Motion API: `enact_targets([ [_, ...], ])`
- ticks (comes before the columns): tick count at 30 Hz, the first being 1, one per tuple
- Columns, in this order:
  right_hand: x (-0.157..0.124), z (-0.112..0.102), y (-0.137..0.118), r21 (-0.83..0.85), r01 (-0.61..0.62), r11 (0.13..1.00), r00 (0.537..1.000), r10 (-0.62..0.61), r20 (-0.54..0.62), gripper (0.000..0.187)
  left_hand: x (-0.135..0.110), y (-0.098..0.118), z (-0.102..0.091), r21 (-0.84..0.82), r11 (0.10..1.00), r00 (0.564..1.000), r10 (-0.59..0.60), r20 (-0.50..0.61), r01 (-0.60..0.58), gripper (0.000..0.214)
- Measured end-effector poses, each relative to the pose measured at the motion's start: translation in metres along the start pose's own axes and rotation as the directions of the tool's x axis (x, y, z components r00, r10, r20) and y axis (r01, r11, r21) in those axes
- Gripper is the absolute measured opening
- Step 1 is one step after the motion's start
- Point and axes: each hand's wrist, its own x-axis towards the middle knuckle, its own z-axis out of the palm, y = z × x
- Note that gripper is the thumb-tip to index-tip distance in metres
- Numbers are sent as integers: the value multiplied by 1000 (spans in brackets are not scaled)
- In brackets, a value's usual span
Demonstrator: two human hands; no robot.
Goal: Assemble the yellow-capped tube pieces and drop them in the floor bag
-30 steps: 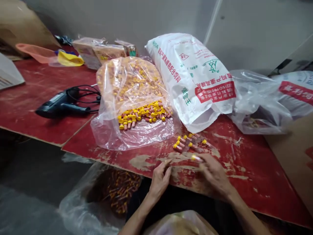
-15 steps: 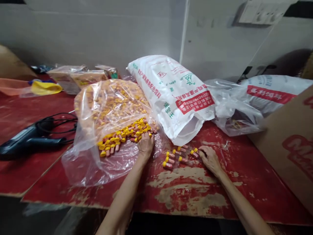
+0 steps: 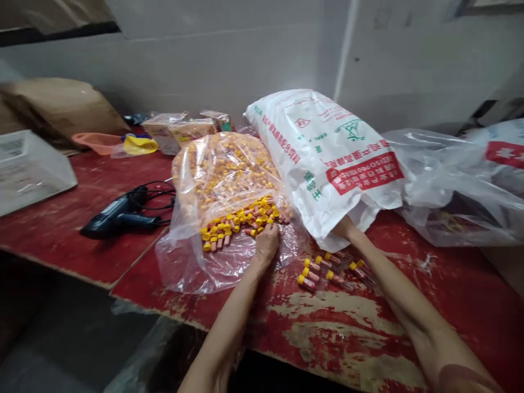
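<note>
My left hand (image 3: 268, 242), fingers curled in, rests on the clear plastic bag (image 3: 190, 275) at the near edge of a heap of small yellow-capped tubes (image 3: 221, 229) with pinkish contents. What its fingers hold is hidden. My right hand (image 3: 344, 228) is inside the open mouth of a white woven sack (image 3: 319, 147) with red and green print; only the wrist side shows, its fingers out of sight. Between my arms, several yellow-capped tubes (image 3: 309, 274) in clear wrappers lie on the worn red table (image 3: 347, 322), some partly behind my right forearm.
A dark heat gun or dryer (image 3: 118, 215) with a coiled cord lies left of the bag. Behind it sit an orange basin (image 3: 98, 143), a yellow item (image 3: 140, 144) and wrapped boxes (image 3: 192, 131). A white bin (image 3: 33, 169) stands far left, another clear bag (image 3: 454, 180) at right.
My right hand has left the wrapped tubes and gone into the sack's mouth. My left hand stays at the heap's edge. The view has turned left.
</note>
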Motion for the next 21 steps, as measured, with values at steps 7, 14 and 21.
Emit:
enact_targets([
  [7, -12, -9, -18, -271, 92, 958, 995, -77, 64, 45, -46, -16, -6, -662, 732, 957, -279, -80, 158, 21],
  [14, -104, -48, -45, 143, -263, 954, 958, 276, -77, 31, -130, -16, -23, -944, -175, 910, -265, 318, 278, 32],
  [21, -173, -72, -112, 485, -84, 870, 994, 41, 99, 23, -165, 14, -27, -840, -288, 873, -30, 487, 459, 30],
])
